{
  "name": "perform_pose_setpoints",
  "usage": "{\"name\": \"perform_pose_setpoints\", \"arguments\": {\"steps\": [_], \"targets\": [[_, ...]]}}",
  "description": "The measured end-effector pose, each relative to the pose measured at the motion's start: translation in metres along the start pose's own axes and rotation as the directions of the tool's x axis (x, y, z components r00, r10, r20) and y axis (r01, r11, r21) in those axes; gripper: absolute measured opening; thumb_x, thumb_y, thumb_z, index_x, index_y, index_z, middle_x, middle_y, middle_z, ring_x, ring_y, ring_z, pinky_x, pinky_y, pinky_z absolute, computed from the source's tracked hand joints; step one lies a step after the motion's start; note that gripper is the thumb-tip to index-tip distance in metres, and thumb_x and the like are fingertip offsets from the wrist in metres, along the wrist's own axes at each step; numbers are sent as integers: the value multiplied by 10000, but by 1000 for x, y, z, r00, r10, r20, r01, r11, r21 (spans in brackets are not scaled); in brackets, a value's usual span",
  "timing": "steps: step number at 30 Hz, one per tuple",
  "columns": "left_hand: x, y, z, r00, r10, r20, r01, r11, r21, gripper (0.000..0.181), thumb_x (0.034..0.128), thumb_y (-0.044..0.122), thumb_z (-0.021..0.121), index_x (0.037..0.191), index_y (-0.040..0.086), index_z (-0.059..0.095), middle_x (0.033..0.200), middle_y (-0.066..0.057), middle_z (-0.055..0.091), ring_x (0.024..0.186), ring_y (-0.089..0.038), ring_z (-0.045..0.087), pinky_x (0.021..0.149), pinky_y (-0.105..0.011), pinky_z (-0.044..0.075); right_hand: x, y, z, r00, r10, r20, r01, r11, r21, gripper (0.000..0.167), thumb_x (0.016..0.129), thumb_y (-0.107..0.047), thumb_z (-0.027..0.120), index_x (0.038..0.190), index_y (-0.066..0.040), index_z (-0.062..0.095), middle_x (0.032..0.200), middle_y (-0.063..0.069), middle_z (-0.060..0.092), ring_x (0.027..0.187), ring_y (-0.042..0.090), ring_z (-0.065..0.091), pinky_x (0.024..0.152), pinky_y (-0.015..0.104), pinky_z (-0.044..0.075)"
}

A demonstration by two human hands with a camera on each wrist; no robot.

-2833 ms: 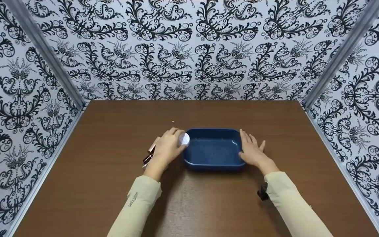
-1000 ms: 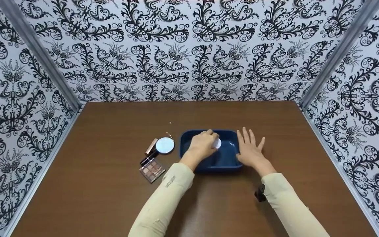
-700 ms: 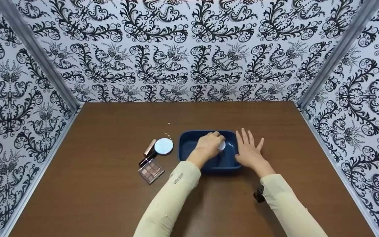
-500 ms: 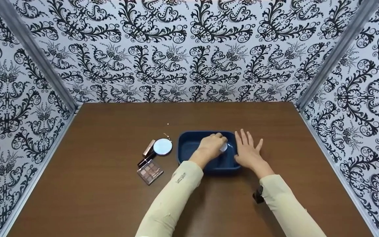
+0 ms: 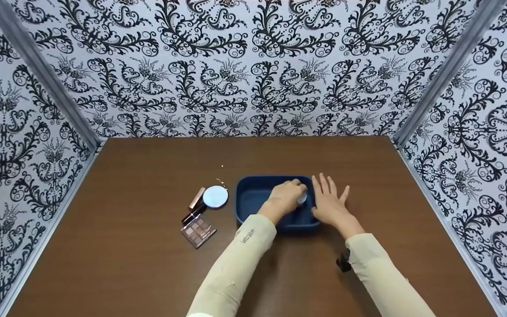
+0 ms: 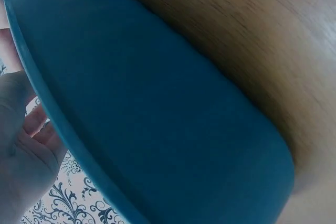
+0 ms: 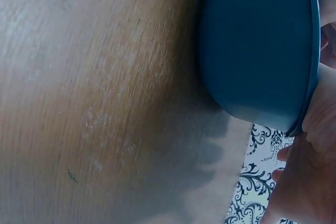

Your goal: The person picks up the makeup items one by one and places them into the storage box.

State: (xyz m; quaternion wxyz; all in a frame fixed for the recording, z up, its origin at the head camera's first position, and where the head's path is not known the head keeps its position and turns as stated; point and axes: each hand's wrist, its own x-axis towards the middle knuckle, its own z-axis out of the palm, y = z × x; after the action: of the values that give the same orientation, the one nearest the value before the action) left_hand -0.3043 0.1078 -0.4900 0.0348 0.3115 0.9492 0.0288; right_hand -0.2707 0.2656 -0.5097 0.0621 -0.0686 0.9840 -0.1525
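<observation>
Brown surface [image 5: 117, 259], left hand [image 5: 286, 197] gripping a whitish thing [image 5: 303, 198] in the blue tray [image 5: 252, 199], right hand [image 5: 330, 205] splayed alongside; probably placing, release next imo.

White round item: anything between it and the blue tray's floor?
Nothing visible does. The left hand holds the white round item over or in the blue tray, whose visible floor is bare; the part beneath the hand is hidden.

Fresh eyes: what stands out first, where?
The black-and-white scroll wallpaper behind and beside the brown table. Then the blue dish, where the left hand holds a whitish item and the right hand rests at the right edge. A pale round disc lies to the dish's left, near an eyeshadow palette.
</observation>
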Motion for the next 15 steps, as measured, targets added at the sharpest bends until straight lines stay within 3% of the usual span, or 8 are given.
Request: {"name": "perform_pose_setpoints", "arguments": {"steps": [9, 15], "targets": [[6, 0, 11, 1000, -3, 5, 3, 1000, 4, 371, 945, 193, 680, 1312, 203, 631, 1313, -13, 616, 1182, -213, 602, 962, -336, 554, 3, 0, 0, 999, 23, 36, -23, 1000, -8, 908, 932, -167, 613, 1611, -112, 13, 1678, 186, -55, 1539, 431, -37, 1079, 777, -172], [8, -2, 18, 1000, -3, -9, 3, 1000, 3, 379, 931, 174, 687, 1307, 192, 642, 1301, -7, 624, 1189, -221, 598, 998, -330, 534, 2, 0, 1, 1000, 25, 13, -25, 1000, -2, 897, 924, -164, 636, 1607, -88, 60, 1674, 205, 8, 1536, 437, -3, 1077, 784, -163]]}}
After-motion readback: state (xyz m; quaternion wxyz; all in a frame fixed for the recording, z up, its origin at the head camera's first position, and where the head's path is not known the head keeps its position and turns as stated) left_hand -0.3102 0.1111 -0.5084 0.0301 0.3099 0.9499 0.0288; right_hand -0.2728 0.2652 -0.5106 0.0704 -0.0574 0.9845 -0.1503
